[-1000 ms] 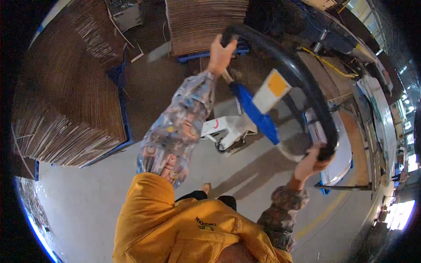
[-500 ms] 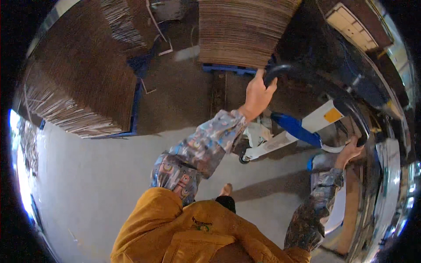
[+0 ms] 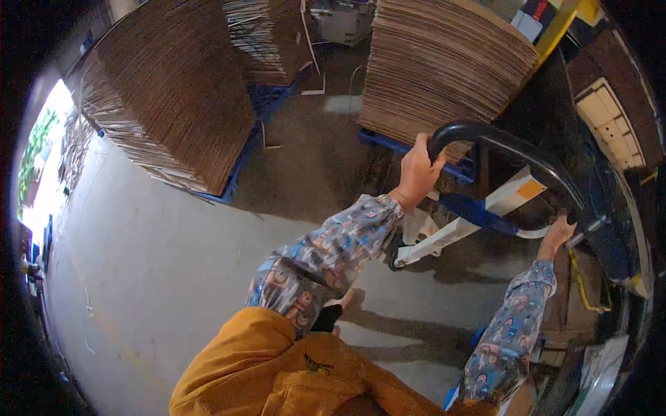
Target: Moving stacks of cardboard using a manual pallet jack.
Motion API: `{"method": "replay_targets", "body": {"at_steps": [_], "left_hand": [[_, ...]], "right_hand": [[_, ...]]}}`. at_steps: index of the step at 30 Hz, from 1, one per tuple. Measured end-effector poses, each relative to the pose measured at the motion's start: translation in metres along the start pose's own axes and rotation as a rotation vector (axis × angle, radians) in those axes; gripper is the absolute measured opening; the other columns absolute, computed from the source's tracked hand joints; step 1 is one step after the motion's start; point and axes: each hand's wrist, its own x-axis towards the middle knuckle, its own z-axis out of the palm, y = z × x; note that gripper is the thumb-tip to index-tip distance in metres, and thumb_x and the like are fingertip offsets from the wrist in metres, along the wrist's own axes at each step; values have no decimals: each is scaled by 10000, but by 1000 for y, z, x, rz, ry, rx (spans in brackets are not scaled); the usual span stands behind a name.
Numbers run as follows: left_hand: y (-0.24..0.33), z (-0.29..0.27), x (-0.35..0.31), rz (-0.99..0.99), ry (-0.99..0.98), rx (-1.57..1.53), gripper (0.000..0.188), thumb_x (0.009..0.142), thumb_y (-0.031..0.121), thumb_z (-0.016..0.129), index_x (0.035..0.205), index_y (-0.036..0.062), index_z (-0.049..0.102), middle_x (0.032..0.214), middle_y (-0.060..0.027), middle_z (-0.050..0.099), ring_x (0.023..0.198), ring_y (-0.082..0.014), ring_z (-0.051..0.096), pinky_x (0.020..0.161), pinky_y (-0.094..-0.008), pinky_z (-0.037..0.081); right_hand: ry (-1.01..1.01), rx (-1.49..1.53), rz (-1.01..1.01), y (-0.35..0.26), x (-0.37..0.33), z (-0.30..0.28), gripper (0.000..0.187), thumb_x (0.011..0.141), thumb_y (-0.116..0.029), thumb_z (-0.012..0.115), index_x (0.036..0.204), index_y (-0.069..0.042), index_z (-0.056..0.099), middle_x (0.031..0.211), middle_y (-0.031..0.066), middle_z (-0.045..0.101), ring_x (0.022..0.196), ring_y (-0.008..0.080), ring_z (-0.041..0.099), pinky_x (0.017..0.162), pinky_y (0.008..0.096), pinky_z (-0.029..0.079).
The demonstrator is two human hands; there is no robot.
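Note:
A thick, curved black handlebar (image 3: 517, 147) arcs across the right side, in front of a wheeled white frame (image 3: 440, 241) with a blue part and an orange patch. My left hand (image 3: 417, 175) is wrapped round the bar's left end. At the lower right end my right hand (image 3: 556, 237) is closed on the bar, its fingers partly hidden. A small dark caster (image 3: 397, 262) shows at the frame's foot. Patterned sleeves cover both of my forearms.
Flat cardboard stacks stand on blue pallets: a wide stack (image 3: 173, 97) at the left and a tall one (image 3: 444, 62) ahead. A yellow rail (image 3: 555, 35) rises at the far right. Dark equipment and a yellow hooked strip (image 3: 590, 305) lie along the right. Grey floor (image 3: 159, 256) spreads on the left.
The view has swung left, so the stacks appear farther right and a bright opening shows at the left. Both hands keep their hold on the handlebar. My foot has shifted slightly left.

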Motion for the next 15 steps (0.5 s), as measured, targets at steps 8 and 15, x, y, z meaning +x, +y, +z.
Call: {"method": "replay_targets", "body": {"at_steps": [8, 15], "left_hand": [[-5, -12, -21, -29, 53, 76, 298, 748, 136, 571, 977, 34, 409, 732, -200, 545, 697, -383, 543, 585, -426, 410], [-9, 10, -13, 33, 30, -25, 293, 750, 106, 572, 967, 27, 393, 712, -192, 523, 671, -379, 531, 569, -399, 409]], "right_hand": [[8, 63, 168, -21, -61, -15, 584, 750, -252, 574, 1150, 122, 372, 906, 230, 557, 775, 275, 554, 703, 365, 450], [-32, 208, -78, 27, -13, -12, 263, 805, -223, 524, 843, 37, 523, 693, 109, 563, 577, 213, 504, 548, 339, 425]]}}
